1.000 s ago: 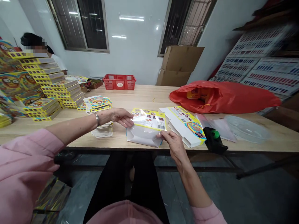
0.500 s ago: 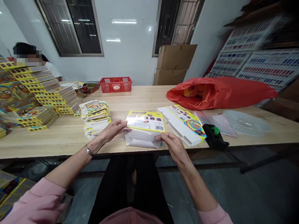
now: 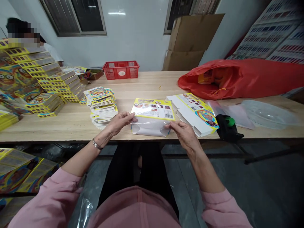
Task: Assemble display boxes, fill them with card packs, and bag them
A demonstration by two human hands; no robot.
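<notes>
Bright, even light — bowed edges, slight glare

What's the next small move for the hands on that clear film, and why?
Probably draw the clear plastic film evenly toward the body, over the white end of the box. The left hand and right hand both seem to grip near its edge. The printed yellow panel looks covered, while the white end looks mostly bare, though the film's edge is hard to see.

1. One wooden table (image 3: 147, 84).
2. One red plastic basket (image 3: 121, 70) on the table's far side.
3. One red plastic bag (image 3: 237, 79) on the table's right.
4. One film-wrapped card (image 3: 152, 109) at the table's front.
5. Two cardboard boxes (image 3: 193, 33) behind the table.
</notes>
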